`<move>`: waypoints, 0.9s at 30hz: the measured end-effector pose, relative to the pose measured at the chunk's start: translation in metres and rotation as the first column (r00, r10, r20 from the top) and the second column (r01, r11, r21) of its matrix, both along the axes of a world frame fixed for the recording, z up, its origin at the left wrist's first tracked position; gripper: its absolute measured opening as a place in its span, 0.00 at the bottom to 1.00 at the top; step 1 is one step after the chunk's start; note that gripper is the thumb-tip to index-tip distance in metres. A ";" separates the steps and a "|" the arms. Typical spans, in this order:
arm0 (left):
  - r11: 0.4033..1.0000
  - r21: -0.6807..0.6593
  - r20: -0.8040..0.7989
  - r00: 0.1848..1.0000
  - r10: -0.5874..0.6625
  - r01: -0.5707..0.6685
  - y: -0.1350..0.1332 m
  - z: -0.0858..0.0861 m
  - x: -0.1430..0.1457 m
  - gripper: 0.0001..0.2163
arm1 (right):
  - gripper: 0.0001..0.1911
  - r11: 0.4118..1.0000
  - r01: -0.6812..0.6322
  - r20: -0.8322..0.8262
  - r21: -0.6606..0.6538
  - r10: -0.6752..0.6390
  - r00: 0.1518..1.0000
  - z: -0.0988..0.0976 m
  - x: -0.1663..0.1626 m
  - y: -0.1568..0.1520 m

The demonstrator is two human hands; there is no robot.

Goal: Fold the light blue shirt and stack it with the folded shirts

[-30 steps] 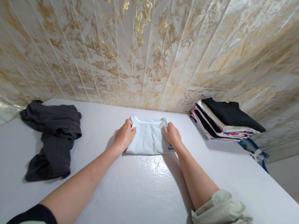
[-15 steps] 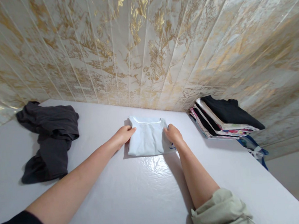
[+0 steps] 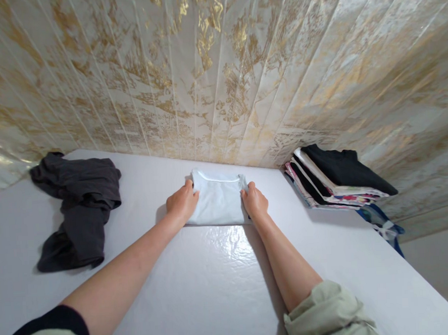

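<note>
A folded pale blue shirt (image 3: 218, 200) lies flat on the white table (image 3: 216, 289) near the wall. My left hand (image 3: 181, 204) grips its left edge, fingers curled around the fabric. My right hand (image 3: 254, 201) grips its right edge the same way. Both forearms stretch forward across the table, sleeves pushed up near the elbows.
A crumpled dark grey garment (image 3: 78, 206) lies at the table's left. A stack of folded clothes (image 3: 334, 178), black on top, sits at the right against the gold-marbled wall (image 3: 218, 72). A blue and white item (image 3: 383, 223) hangs at the right edge.
Both hands have closed in on the sides of the folded shirt, which looks narrower and sits a little farther from me than before.
</note>
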State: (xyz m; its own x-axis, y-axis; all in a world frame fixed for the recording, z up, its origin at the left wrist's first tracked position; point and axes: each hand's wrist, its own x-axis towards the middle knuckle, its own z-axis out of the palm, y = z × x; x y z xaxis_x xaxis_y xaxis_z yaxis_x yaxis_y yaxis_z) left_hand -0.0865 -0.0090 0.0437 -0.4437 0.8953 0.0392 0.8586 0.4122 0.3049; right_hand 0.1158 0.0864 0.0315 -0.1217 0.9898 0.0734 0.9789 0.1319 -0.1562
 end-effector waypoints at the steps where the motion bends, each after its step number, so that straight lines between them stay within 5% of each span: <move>1: 1.000 0.028 -0.030 0.999 0.015 -0.014 -0.002 0.002 0.002 0.18 | 0.13 1.000 0.004 -0.005 0.009 -0.004 1.000 0.000 0.000 0.000; 3: 0.991 0.133 -0.111 0.994 -0.009 0.024 -0.006 0.004 0.010 0.21 | 0.13 1.000 0.004 -0.014 0.022 -0.004 1.000 -0.001 0.001 -0.001; 6: 0.935 0.241 -0.188 0.957 -0.219 0.261 -0.010 -0.001 0.027 0.23 | 0.14 1.000 -0.006 -0.028 0.029 0.006 1.000 0.000 0.003 -0.001; 11: 0.814 0.044 -0.060 0.815 -0.576 0.579 -0.013 -0.018 0.050 0.28 | 0.13 0.999 -0.025 -0.049 0.021 0.026 0.998 0.001 0.004 -0.001; 16: 0.810 0.027 -0.062 0.810 -0.584 0.586 -0.019 -0.023 0.053 0.30 | 0.14 1.000 -0.021 -0.056 0.011 0.022 0.998 0.001 0.004 0.000; 24: 0.723 -0.003 0.019 0.723 -0.690 0.690 -0.037 -0.021 0.075 0.34 | 0.16 1.000 -0.021 -0.110 -0.012 0.019 0.994 0.001 0.007 0.003; 27: 0.776 0.092 -0.002 0.780 -0.626 0.623 -0.028 -0.009 0.060 0.26 | 0.18 1.000 -0.019 -0.167 -0.023 0.015 0.986 0.001 0.010 0.007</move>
